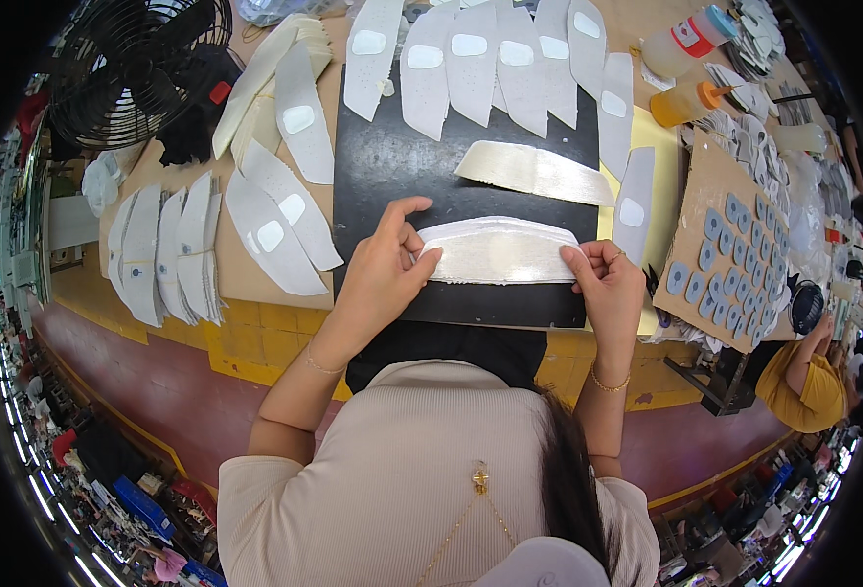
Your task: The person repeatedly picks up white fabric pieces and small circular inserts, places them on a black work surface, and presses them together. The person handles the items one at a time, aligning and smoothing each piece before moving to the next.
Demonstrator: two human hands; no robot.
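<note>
A curved white fabric panel lies across the near part of a black mat. Its left end is pinched between the thumb and fingers of my left hand, whose index finger is raised. At the opposite end, my right hand grips the same panel with thumb and curled fingers. Just beyond it rests another cream panel, bowed up slightly off the mat. Along the mat's far edge several pale panels fan out, each bearing a white oval patch.
Tied stacks of panels sit left. A black fan stands far left. At right is a cardboard sheet with grey-blue round pieces. Beyond it are a yellow-orange bottle and a clear bottle. A co-worker in yellow sits far right.
</note>
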